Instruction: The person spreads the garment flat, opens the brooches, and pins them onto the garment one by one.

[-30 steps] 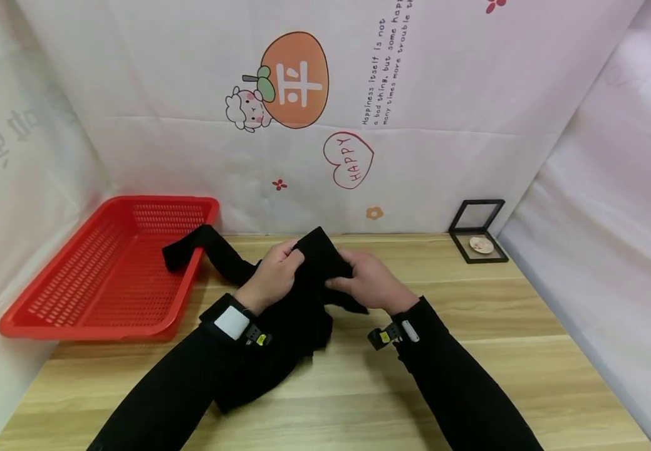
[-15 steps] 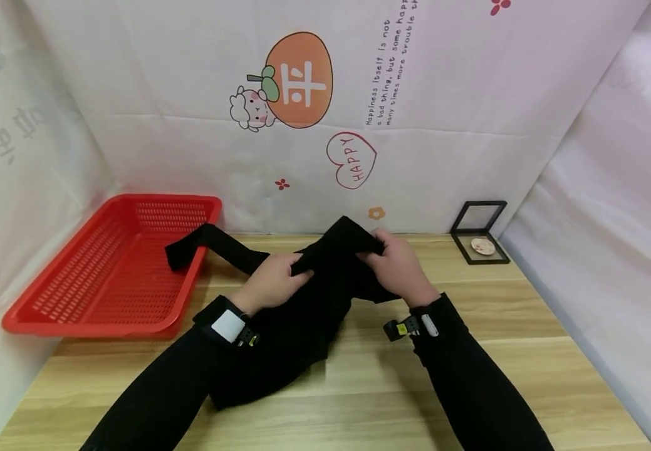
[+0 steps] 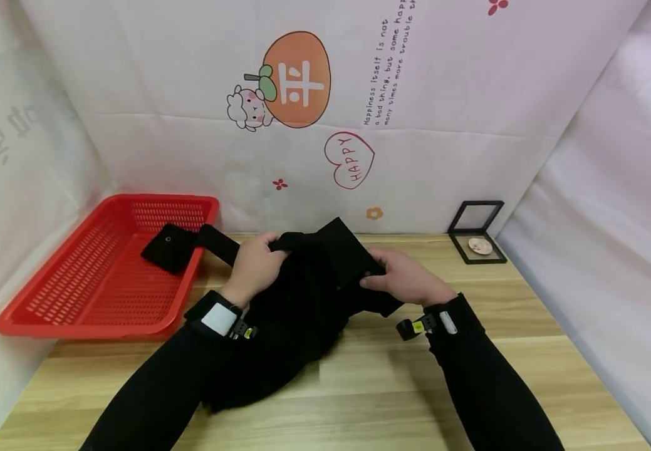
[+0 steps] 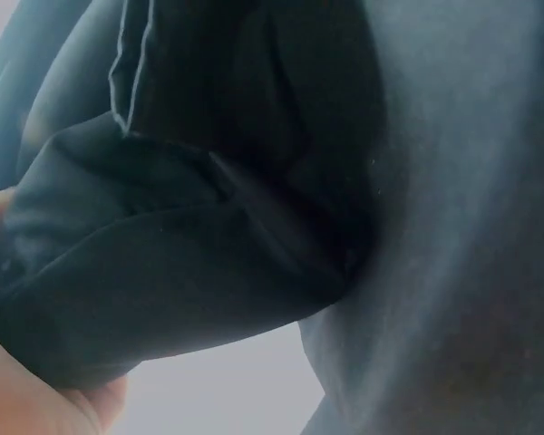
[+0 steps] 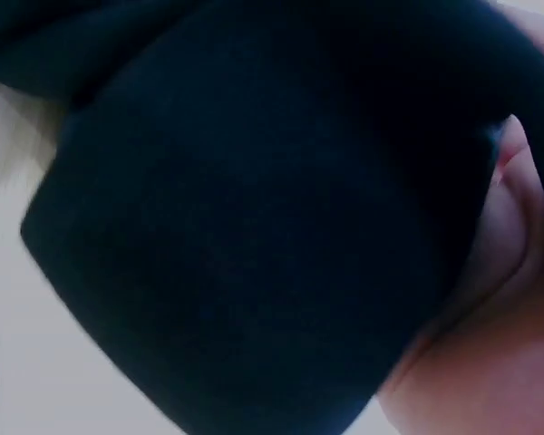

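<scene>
A black garment point(image 3: 302, 313) lies bunched between the hands over the wooden table. My left hand point(image 3: 254, 266) grips a folded edge of it at the upper left, and the left wrist view has the dark stitched cloth point(image 4: 163, 272) filling most of the frame. At the upper right, my right hand point(image 3: 406, 275) pinches a stiff folded flap point(image 3: 343, 254) that bears a small button. One narrow strip of the garment runs left over the basket's rim, its buttoned end point(image 3: 170, 247) inside. In the right wrist view the cloth point(image 5: 236, 227) covers most of the fingers.
A red perforated basket point(image 3: 85, 329) stands at the left. Toward the back right is a black display frame point(image 3: 477, 257), opened out, with a round pale piece point(image 3: 480, 245) in it. Printed white cloth point(image 3: 443, 175) walls the back and both sides.
The hands have moved apart, the right one rightward and the left one slightly left, spreading the garment. Its end in the basket has flipped over, showing a button.
</scene>
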`<action>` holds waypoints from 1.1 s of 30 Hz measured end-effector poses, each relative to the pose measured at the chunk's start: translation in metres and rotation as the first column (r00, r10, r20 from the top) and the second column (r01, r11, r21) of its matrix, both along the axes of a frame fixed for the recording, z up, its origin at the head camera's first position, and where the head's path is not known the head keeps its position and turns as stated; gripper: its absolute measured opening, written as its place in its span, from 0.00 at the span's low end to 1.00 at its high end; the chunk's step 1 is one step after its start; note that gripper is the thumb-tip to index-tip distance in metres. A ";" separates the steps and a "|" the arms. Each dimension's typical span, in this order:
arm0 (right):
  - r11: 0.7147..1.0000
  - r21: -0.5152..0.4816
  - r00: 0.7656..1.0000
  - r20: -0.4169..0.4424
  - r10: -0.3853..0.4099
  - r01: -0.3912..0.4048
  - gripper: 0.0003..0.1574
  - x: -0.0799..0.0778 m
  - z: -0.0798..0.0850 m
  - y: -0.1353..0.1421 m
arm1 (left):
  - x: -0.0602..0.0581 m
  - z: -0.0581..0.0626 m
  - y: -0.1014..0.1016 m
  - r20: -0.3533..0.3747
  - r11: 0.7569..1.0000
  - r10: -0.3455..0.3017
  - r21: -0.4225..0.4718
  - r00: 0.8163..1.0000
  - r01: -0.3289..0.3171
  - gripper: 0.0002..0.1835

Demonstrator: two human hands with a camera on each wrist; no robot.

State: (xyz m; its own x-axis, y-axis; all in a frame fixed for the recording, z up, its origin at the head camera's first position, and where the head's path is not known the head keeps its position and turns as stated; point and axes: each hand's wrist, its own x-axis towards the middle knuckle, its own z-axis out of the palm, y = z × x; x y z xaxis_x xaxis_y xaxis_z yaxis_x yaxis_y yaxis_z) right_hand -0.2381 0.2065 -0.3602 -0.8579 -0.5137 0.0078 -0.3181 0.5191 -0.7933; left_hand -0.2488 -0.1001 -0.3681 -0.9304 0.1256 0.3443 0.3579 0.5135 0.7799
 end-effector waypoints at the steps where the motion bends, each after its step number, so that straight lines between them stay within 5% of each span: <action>1: 1.000 -0.020 1.000 -0.003 0.001 -0.001 0.10 0.000 0.000 0.001 | 0.000 0.000 0.000 0.004 1.000 -0.009 -0.007 1.000 0.009 0.07; 4: 0.995 -0.093 0.999 -0.029 -0.024 0.022 0.08 0.000 0.003 0.002 | 0.000 -0.003 -0.001 0.025 0.996 -0.064 -0.057 0.998 0.066 0.10; 6: 0.988 -0.143 0.997 -0.046 -0.069 0.062 0.07 0.000 0.005 -0.001 | 0.003 -0.007 0.000 -0.021 0.986 -0.093 -0.142 0.995 0.089 0.14; 8: 0.978 -0.175 0.990 -0.060 -0.128 0.116 0.11 0.001 0.008 -0.005 | 0.009 -0.009 0.005 -0.150 0.972 -0.097 -0.225 0.984 0.061 0.25; 9: 0.971 -0.193 0.986 -0.061 -0.155 0.141 0.13 0.002 0.010 -0.008 | 0.012 -0.010 0.009 -0.251 0.968 -0.093 -0.249 0.963 0.028 0.30; 10: 0.963 -0.209 0.981 -0.057 -0.183 0.168 0.15 0.003 0.012 -0.010 | 0.017 -0.010 0.014 -0.369 0.966 -0.085 -0.258 0.926 -0.013 0.32; 13: 0.946 -0.242 0.971 -0.047 -0.233 0.216 0.19 0.007 0.016 -0.019 | 0.030 -0.006 0.033 -0.649 0.967 -0.125 -0.249 0.750 -0.055 0.28; 14: 0.945 -0.246 0.972 -0.047 -0.231 0.213 0.19 0.008 0.018 -0.022 | 0.034 -0.004 0.039 -0.689 0.966 -0.162 -0.258 0.707 -0.031 0.24; 15: 0.948 -0.240 0.972 -0.054 -0.227 0.208 0.19 0.010 0.020 -0.025 | 0.037 -0.003 0.046 -0.698 0.961 -0.202 -0.278 0.687 -0.001 0.21; 16: 0.953 -0.225 0.973 -0.071 -0.222 0.201 0.19 0.011 0.021 -0.027 | 0.040 -0.003 0.051 -0.683 0.954 -0.242 -0.299 0.689 0.038 0.19; 17: 0.960 -0.205 0.973 -0.090 -0.211 0.189 0.19 0.013 0.023 -0.030 | 0.043 -0.003 0.056 -0.645 0.946 -0.272 -0.316 0.714 0.076 0.18; 20: 0.977 -0.141 0.974 -0.138 -0.182 0.162 0.17 0.017 0.026 -0.035 | 0.049 -0.004 0.066 -0.493 0.947 -0.265 -0.294 0.829 0.128 0.19; 23: 0.977 -0.133 0.974 -0.132 -0.182 0.165 0.18 0.021 0.029 -0.037 | 0.050 -0.008 0.070 -0.382 0.965 -0.206 -0.232 0.901 0.123 0.18; 27: 0.966 -0.185 0.974 -0.099 -0.203 0.182 0.19 0.026 0.035 -0.035 | 0.049 -0.014 0.072 -0.291 0.943 -0.183 -0.322 0.939 0.084 0.21; 30: 0.963 -0.215 0.976 -0.108 -0.191 0.164 0.19 0.029 0.041 -0.035 | 0.046 -0.018 0.071 -0.274 0.907 -0.168 -0.420 0.947 0.039 0.18; 33: 0.967 -0.210 0.976 -0.127 -0.175 0.146 0.20 0.030 0.045 -0.035 | 0.042 -0.018 0.066 -0.301 0.916 -0.117 -0.402 0.946 -0.014 0.08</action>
State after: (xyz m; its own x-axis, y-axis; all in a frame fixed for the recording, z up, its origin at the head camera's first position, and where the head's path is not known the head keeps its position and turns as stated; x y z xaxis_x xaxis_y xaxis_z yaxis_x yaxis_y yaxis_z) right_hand -0.2081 0.1712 -0.3151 -0.9114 -0.3448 0.2246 -0.3615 0.4099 -0.8374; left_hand -0.2072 -0.0337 -0.3858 -0.7710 0.3567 0.5276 0.5833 0.7281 0.3602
